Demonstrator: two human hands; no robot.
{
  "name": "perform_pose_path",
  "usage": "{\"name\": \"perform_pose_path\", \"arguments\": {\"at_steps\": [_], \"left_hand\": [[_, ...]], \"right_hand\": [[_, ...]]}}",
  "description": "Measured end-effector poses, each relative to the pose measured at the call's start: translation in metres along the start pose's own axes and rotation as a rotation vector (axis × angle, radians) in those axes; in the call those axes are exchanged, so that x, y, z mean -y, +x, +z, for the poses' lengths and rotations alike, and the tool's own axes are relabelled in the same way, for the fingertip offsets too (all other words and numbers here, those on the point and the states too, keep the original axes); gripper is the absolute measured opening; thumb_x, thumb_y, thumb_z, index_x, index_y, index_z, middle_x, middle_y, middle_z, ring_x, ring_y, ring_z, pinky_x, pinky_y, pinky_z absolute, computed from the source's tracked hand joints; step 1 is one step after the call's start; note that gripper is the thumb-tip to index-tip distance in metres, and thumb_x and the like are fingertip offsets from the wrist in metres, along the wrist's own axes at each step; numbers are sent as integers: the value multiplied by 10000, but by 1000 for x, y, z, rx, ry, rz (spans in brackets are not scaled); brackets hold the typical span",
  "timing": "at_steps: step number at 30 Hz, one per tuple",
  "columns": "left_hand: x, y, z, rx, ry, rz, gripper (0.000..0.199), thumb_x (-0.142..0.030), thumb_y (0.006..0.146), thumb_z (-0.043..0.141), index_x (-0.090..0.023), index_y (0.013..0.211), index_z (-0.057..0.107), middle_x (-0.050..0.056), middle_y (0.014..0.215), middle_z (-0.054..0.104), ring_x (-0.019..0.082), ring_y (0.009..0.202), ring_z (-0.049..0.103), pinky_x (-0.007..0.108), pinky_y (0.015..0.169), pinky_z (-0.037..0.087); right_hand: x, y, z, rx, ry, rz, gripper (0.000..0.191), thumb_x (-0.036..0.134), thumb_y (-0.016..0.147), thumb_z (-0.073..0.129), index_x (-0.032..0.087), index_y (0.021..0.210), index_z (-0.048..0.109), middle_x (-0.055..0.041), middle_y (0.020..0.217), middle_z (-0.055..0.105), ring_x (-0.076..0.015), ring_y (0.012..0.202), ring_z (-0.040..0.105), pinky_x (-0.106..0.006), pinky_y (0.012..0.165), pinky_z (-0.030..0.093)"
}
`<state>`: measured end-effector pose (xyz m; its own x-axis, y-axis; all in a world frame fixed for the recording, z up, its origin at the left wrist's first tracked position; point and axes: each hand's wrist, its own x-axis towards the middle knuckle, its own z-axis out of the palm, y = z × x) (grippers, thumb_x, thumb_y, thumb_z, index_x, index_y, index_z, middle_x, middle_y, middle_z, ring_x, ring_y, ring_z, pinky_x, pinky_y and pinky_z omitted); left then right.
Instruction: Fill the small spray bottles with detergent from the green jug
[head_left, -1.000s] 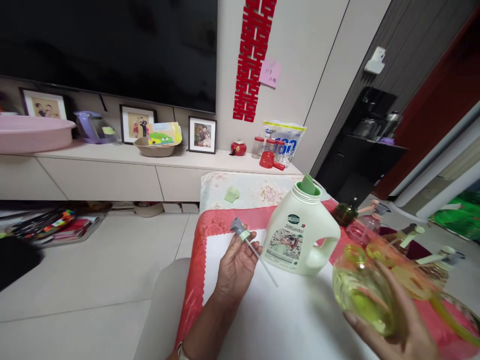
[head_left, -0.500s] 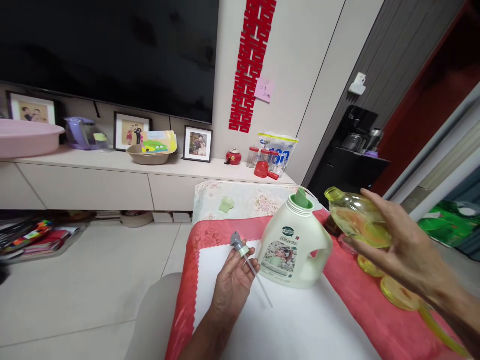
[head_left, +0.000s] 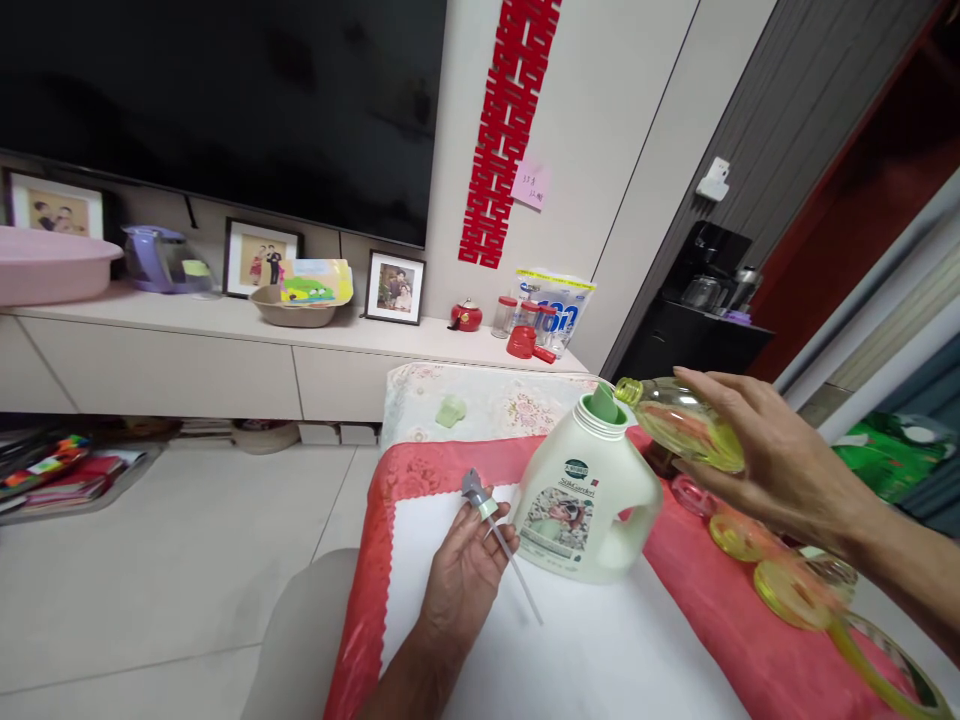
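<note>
In my left hand (head_left: 469,570), palm up, lies a grey pump head (head_left: 474,487) with a pale green collar and a long thin dip tube (head_left: 521,575); my fingers curl round it. My right hand (head_left: 765,460) grips a see-through yellowish bottle (head_left: 686,425), uncapped and tipped nearly level. Its neck points left, close beside the green spout of a large pale green detergent jug (head_left: 592,490). Whether neck and spout touch, I cannot tell. The jug stands upright and uncapped on a white cloth (head_left: 592,640), its handle towards the right.
A light green cap (head_left: 451,410) rests on the floral cloth behind the jug. Yellow ring-shaped parts (head_left: 791,592) and a pink one (head_left: 691,495) lie on the red tablecloth (head_left: 712,560) at right. Behind is a low cabinet (head_left: 352,370) bearing frames, jars and a basin.
My right hand has carried the bottle left, bringing its neck up to the jug's spout, and tipped it closer to level. My left hand has hardly moved with the pump head.
</note>
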<state>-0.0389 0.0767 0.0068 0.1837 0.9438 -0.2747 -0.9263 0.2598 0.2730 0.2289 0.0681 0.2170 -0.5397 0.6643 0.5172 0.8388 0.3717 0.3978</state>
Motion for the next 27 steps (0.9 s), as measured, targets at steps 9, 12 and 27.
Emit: {"name": "perform_pose_path", "arguments": {"at_steps": [9, 12, 27], "left_hand": [[1, 1, -1, 14, 0, -4, 137, -143, 838, 652, -167, 972, 637, 87, 882, 738, 167, 701, 696, 300, 727, 573], [1, 1, 0, 10, -2, -6, 131, -141, 844, 644, -166, 972, 634, 89, 882, 738, 165, 700, 696, 301, 727, 573], [1, -1, 1, 0, -18, -15, 92, -132, 854, 624, -161, 942, 623, 92, 867, 734, 165, 678, 690, 299, 706, 574]], "right_hand": [[-5, 9, -6, 43, -78, -84, 634, 429, 971, 400, 173, 1540, 288, -139, 1340, 428, -258, 1141, 458, -409, 924, 462], [-7, 12, -5, 50, -64, -94, 641, 422, 964, 408, 185, 1545, 282, -138, 1342, 425, -259, 1138, 456, -415, 931, 457], [-5, 22, -14, 65, -130, -154, 598, 397, 960, 402, 175, 1508, 312, -139, 1335, 425, -275, 1126, 450, -416, 881, 481]]}}
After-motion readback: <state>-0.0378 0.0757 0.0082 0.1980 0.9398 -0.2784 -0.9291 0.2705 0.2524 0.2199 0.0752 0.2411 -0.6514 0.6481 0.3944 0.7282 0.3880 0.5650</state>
